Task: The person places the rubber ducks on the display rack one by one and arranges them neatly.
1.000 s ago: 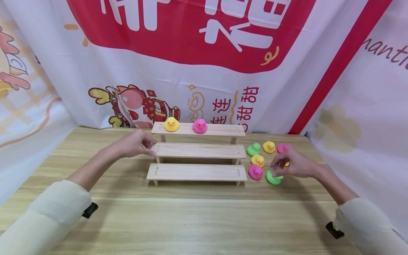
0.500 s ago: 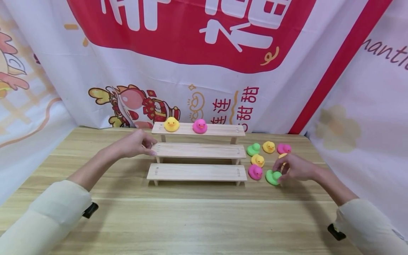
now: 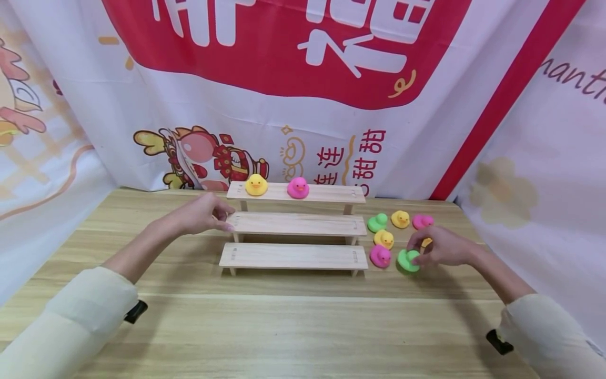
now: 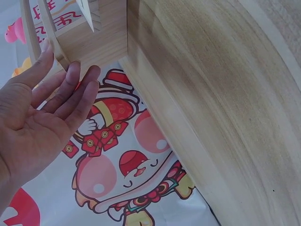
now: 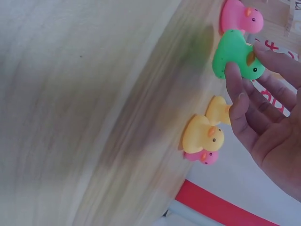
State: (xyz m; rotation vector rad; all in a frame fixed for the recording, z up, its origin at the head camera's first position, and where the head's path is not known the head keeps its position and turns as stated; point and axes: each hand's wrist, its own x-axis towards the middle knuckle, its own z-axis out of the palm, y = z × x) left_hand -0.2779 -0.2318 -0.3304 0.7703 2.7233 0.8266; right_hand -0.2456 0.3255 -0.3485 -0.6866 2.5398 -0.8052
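My right hand (image 3: 442, 247) pinches a green rubber duck (image 3: 407, 261) between thumb and fingers, right of the shelf. The right wrist view shows this green duck (image 5: 235, 56) with the thumb on one side and a fingertip on the other. At the left end of a three-tier wooden shelf (image 3: 298, 223), my left hand (image 3: 201, 215) grips the edge of the middle board. In the left wrist view, the left hand (image 4: 44, 117) has its thumb against the board and its fingers loosely curled below. A yellow duck (image 3: 256, 185) and a pink duck (image 3: 298, 188) sit on the top board.
Several more ducks lie right of the shelf: a pink one (image 3: 381, 256), a yellow one (image 3: 384, 239), a green one (image 3: 377, 222), another yellow (image 3: 400, 219) and another pink (image 3: 423, 221). One yellow duck (image 3: 427, 242) is partly behind my right hand. A printed curtain (image 3: 265, 116) hangs behind the table.
My right hand has settled around the green duck, which now sits a little higher and tilted in its fingers. My left hand keeps its place on the shelf.
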